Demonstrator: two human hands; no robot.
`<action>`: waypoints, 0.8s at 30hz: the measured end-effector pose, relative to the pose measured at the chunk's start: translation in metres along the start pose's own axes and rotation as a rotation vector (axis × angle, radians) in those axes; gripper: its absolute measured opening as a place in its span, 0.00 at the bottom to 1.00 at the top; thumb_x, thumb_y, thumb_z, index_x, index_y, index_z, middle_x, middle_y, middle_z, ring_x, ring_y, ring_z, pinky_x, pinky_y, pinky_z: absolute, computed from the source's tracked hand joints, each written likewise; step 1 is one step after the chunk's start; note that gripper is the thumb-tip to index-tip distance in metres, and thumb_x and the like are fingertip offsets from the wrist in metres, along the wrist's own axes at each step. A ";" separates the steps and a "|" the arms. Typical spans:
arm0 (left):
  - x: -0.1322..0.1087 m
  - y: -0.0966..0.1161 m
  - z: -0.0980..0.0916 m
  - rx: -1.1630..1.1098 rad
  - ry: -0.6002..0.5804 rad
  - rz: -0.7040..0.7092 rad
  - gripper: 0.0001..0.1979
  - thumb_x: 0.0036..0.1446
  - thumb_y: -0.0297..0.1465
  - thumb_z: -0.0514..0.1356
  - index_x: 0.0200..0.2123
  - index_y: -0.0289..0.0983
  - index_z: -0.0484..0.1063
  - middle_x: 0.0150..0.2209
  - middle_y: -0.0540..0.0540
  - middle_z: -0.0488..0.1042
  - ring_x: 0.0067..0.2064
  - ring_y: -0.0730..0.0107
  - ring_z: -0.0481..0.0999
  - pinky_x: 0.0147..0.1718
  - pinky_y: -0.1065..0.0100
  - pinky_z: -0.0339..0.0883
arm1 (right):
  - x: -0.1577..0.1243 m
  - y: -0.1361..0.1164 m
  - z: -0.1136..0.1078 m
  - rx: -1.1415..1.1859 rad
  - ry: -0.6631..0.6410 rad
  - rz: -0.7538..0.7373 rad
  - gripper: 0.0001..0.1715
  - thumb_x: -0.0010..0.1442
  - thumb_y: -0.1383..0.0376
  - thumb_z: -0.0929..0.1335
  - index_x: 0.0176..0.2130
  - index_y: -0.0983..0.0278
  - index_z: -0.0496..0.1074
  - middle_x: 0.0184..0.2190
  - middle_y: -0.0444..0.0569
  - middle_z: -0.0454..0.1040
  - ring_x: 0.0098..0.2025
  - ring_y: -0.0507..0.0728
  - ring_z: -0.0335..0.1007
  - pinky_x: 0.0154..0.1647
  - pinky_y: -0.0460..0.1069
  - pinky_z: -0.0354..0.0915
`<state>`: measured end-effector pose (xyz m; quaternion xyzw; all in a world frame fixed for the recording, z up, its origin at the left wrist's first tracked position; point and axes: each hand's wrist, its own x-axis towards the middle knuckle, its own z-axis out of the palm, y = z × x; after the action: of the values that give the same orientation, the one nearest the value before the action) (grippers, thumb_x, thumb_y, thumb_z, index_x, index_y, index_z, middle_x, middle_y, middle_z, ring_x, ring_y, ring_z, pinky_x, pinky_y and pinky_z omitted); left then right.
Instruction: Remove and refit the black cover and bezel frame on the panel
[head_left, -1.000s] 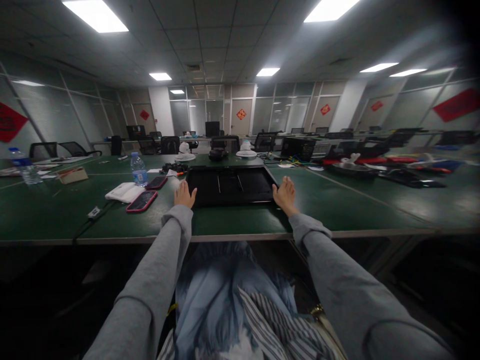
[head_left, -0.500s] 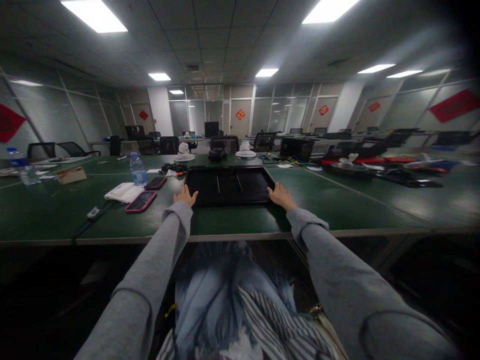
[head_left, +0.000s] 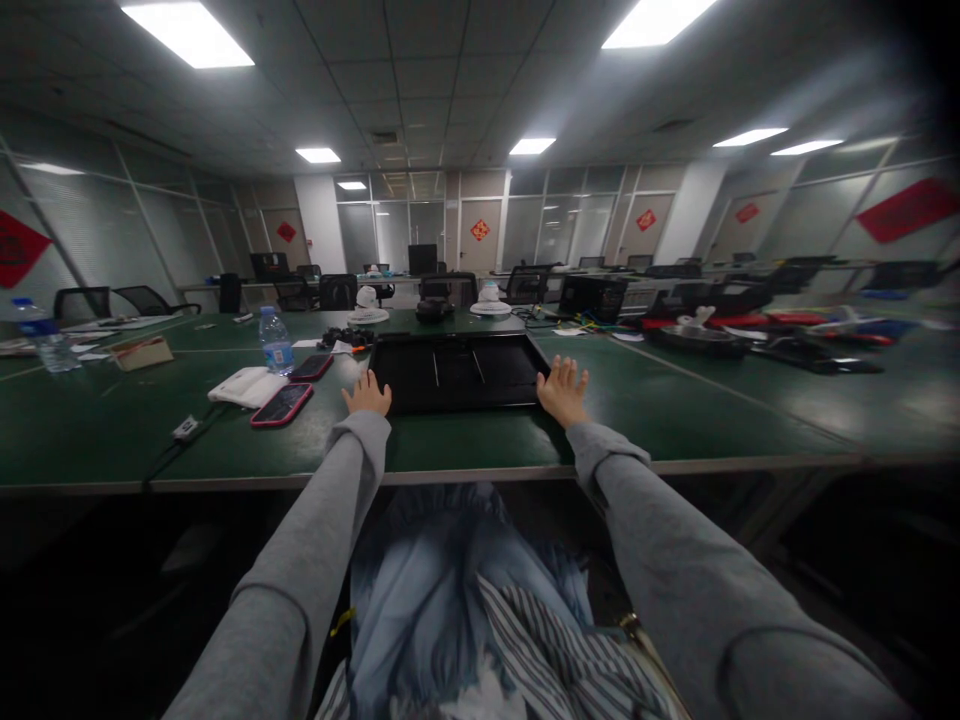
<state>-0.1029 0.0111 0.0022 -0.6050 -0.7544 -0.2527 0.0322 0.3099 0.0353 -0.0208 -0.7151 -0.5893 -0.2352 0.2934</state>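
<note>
Dim office light falls from ceiling panels over a long green table (head_left: 480, 440), with glass partitions and empty chairs behind it. We sit at its near edge with both arms stretched straight out ahead in grey sleeves (head_left: 322, 540), forearms nearly parallel and wrists resting low over the tabletop.

Between our hands lies a flat black tray (head_left: 457, 372), set square to us a little way in from the table's edge. Our left hand (head_left: 367, 395) sits palm down at the tray's near left corner, fingers extended and only slightly parted, their tips at the tray's rim; we cannot tell whether they press on it. Our right hand (head_left: 562, 390) is at the near right corner, palm down, fingers splayed wide and lifted a little, the thumb side close against the tray's edge. Neither hand is closed around anything.

To the left of our left hand a red-cased phone (head_left: 283, 403) lies face up, with a second phone (head_left: 313, 366) just beyond it and a folded white item (head_left: 246, 385) beside them. A water bottle (head_left: 276, 340) stands upright behind these. Two white desk fans (head_left: 368, 303) stand past the tray's far edge. Well off to the right, dark trays and red parts are spread along the table, too blurred for us to make out.
</note>
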 end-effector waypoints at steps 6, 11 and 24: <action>0.001 -0.002 0.003 -0.066 0.066 -0.033 0.32 0.67 0.42 0.46 0.70 0.37 0.55 0.71 0.37 0.54 0.69 0.50 0.58 0.67 0.44 0.47 | -0.004 -0.005 -0.015 0.011 0.025 0.005 0.38 0.70 0.59 0.51 0.70 0.80 0.48 0.69 0.71 0.49 0.72 0.69 0.38 0.68 0.69 0.39; 0.000 0.000 0.001 -0.071 0.104 -0.029 0.31 0.68 0.42 0.44 0.70 0.35 0.54 0.70 0.35 0.55 0.69 0.51 0.58 0.67 0.46 0.46 | -0.005 -0.010 -0.029 0.042 0.012 -0.012 0.37 0.70 0.60 0.51 0.70 0.78 0.47 0.69 0.70 0.47 0.72 0.69 0.37 0.67 0.68 0.42; -0.031 0.074 -0.003 -0.128 0.166 0.375 0.28 0.70 0.36 0.44 0.70 0.33 0.56 0.66 0.35 0.63 0.70 0.58 0.57 0.69 0.51 0.37 | -0.021 -0.112 -0.021 0.330 0.047 -0.426 0.40 0.71 0.51 0.53 0.73 0.69 0.44 0.73 0.60 0.44 0.73 0.62 0.36 0.70 0.64 0.31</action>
<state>-0.0267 -0.0080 0.0192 -0.7128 -0.6057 -0.3385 0.1023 0.1960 0.0203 -0.0042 -0.5117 -0.7500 -0.2088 0.3635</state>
